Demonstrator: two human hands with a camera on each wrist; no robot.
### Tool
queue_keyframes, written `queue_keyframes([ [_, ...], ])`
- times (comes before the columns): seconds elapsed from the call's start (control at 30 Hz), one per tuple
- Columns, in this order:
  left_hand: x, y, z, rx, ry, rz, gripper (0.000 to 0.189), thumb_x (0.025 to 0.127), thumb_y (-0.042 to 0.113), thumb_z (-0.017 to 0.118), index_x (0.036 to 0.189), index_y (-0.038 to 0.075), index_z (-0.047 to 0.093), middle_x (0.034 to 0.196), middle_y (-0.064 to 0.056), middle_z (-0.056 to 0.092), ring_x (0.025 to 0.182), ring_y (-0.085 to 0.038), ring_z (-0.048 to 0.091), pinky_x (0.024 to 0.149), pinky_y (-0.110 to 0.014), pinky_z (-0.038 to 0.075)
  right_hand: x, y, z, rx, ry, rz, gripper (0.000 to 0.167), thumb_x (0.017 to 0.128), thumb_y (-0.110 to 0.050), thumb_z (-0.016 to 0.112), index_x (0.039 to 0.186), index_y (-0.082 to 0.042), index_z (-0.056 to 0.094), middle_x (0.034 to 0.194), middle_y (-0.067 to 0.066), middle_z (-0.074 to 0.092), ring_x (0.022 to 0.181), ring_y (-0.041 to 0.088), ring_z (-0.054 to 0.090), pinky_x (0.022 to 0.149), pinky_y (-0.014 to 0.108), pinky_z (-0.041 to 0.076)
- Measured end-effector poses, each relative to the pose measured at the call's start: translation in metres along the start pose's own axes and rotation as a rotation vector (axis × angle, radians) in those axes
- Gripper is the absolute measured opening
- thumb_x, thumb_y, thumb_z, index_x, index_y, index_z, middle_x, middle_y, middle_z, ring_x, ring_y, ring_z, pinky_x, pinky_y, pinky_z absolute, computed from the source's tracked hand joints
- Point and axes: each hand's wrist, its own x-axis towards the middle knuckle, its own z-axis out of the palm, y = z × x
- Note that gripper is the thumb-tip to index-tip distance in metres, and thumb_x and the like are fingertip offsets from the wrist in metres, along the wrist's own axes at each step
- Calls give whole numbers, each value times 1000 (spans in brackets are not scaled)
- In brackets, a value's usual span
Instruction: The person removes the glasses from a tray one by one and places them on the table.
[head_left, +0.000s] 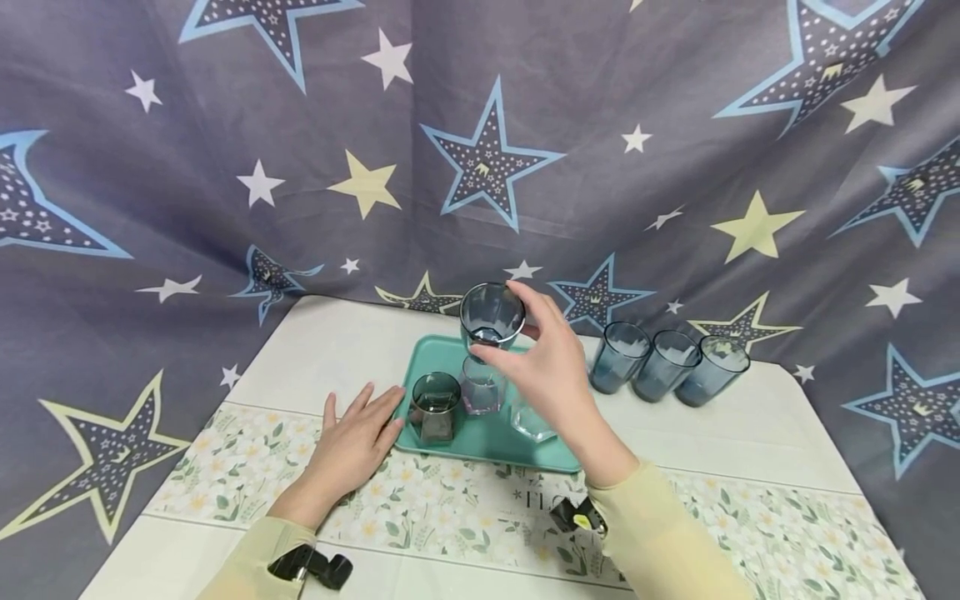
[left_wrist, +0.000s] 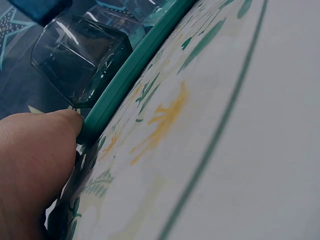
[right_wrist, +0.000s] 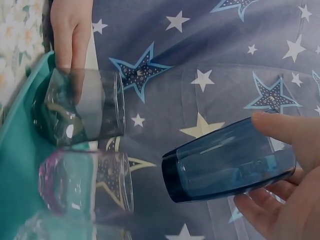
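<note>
A blue drinking glass (right_wrist: 227, 162) is held in the air by my right hand (head_left: 551, 358), with the thumb on one side and the fingers on the other. Below it, a teal tray (head_left: 480, 446) carries a dark grey glass (head_left: 435, 408) on the left, a pink-tinted clear glass (head_left: 482, 387) in the middle and a clear glass (head_left: 531, 421) on the right, partly hidden by my right hand. My left hand (head_left: 352, 450) lies with spread fingers at the tray's left edge, its fingertips touching the rim near the grey glass.
Three blue glasses (head_left: 667, 367) stand in a slanting row on the table, right of the tray. A white tablecloth with a floral band (head_left: 450, 517) covers the table. Behind the table hangs a grey star-patterned curtain (head_left: 480, 50). Each wrist wears a black strap.
</note>
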Motion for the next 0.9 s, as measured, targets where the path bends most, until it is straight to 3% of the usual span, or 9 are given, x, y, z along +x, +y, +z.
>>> queue_keyframes([
  [0.27, 1, 0, 1, 2, -4, -2, 55, 117, 36, 58, 168, 15, 51, 168, -6, 53, 162, -42, 34, 126, -79, 0, -4, 11, -34, -32, 23, -3, 95, 80, -21, 104, 162, -25, 56, 148, 1, 61, 123, 26, 71, 105, 41, 60],
  [0.7, 1, -2, 2, 6, -5, -2, 55, 117, 38, 56, 168, 16, 51, 168, -5, 53, 162, -41, 34, 126, -80, 0, -11, 27, -81, -153, 57, 3, 93, 85, -26, 101, 165, -24, 54, 150, 7, 61, 116, 31, 72, 99, 50, 59],
  [0.9, 2, -1, 0, 4, -7, -6, 55, 117, 36, 57, 168, 16, 51, 168, -5, 53, 162, -41, 34, 126, -80, 0, -11, 35, -102, -181, 95, 3, 93, 85, -26, 101, 165, -23, 54, 147, 5, 63, 118, 26, 71, 100, 43, 59],
])
